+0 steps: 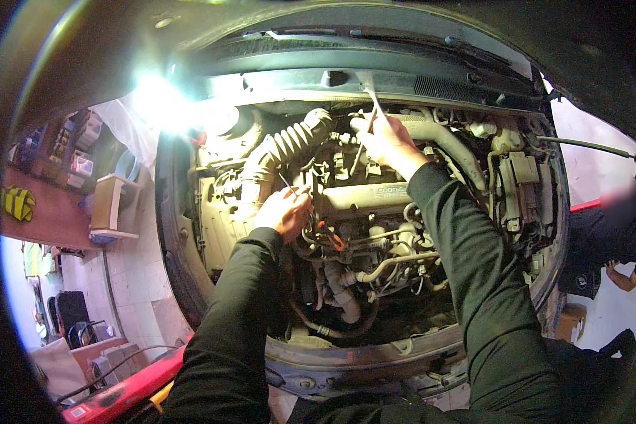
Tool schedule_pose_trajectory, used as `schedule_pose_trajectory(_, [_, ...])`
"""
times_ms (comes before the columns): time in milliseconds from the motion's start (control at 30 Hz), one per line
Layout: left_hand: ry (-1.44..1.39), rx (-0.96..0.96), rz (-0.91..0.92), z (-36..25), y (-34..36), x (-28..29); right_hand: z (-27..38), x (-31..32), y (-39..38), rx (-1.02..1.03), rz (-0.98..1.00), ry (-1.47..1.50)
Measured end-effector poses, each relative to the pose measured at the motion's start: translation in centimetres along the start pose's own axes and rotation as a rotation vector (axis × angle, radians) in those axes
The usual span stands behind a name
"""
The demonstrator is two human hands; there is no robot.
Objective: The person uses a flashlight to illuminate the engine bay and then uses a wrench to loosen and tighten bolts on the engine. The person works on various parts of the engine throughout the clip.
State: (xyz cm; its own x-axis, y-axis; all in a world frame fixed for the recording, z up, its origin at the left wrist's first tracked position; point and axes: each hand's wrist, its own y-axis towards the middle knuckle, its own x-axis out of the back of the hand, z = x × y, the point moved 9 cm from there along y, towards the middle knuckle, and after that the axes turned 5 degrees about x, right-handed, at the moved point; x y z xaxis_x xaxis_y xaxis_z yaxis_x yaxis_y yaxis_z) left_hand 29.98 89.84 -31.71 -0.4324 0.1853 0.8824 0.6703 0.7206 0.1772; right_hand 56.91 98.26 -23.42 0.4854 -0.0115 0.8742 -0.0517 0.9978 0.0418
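Both my hands are in an open engine bay. My right hand (390, 145) is closed round a slim tool (372, 90) with a pale, flared upper end. A thin shaft shows below that hand, pointing down at the engine; I cannot tell whether it belongs to the same tool. My left hand (284, 213) is lower and to the left, beside the ribbed air intake hose (290, 145). Its fingers are bent together at small parts near the engine cover (364, 198), and what they grip is hidden. An orange loop handle (332, 237) sits just right of my left hand.
A bright work lamp (164, 102) glares at the far left. The battery-side box (521, 177) and hoses fill the right of the bay. A red-edged bench or cart (131, 378) stands lower left, shelves (113, 205) beyond. Another person (618, 219) is at the right edge.
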Motion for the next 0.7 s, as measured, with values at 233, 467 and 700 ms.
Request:
schedule_pose_trajectory(233, [0.006,0.021,-0.011,0.1,0.1,0.2,0.1,-0.5,0.0,0.124,-0.101,0.301])
schedule_pose_trajectory(467, [-0.011,0.053,0.064,0.0,0.3,0.2,0.6,1.3,-1.1,-0.005,-0.213,0.065])
schedule_pose_trajectory(700, [0.001,0.055,0.003,-0.3,0.2,0.8,-0.2,0.0,-0.9,-0.080,-0.087,0.325])
